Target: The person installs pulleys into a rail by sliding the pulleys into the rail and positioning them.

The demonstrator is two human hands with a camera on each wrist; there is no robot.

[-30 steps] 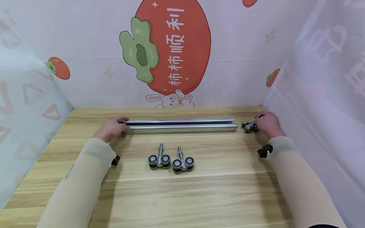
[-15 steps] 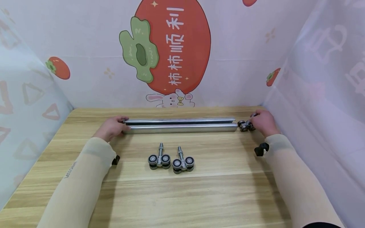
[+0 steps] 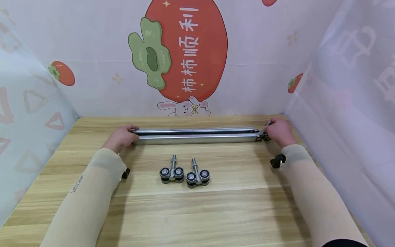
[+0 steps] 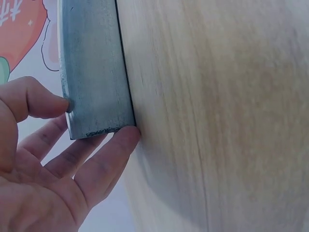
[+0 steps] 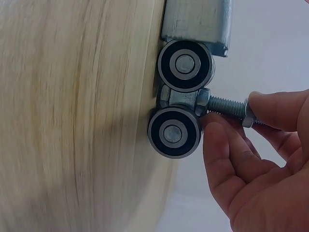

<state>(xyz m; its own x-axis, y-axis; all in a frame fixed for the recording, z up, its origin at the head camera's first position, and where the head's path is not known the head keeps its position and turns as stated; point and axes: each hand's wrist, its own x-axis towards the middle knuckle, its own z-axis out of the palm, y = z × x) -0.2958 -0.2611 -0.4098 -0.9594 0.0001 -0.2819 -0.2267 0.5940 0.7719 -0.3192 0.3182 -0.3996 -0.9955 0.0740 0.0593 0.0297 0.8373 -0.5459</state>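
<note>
A silver metal rail (image 3: 197, 139) with a slot along its top lies across the back of the table. My left hand (image 3: 121, 138) holds its left end; in the left wrist view the thumb presses the upper edge of the rail (image 4: 96, 67) and fingertips touch its end. At the right end, my right hand (image 3: 279, 131) pinches the threaded bolt of a roller trolley (image 5: 179, 133) between thumb and fingers. The bolt points upward off the table. The trolley's leading wheels meet the rail's open end; whether any have entered cannot be told.
Two more roller trolleys, the left one (image 3: 172, 174) and the right one (image 3: 198, 176), lie on the wooden table (image 3: 197, 216) in front of the rail. Printed cloth walls (image 3: 102, 85) enclose the back and both sides.
My right hand has moved left with the roller trolley, bringing it from apart to against the rail's right end. The left hand and the rail have stayed in place.
</note>
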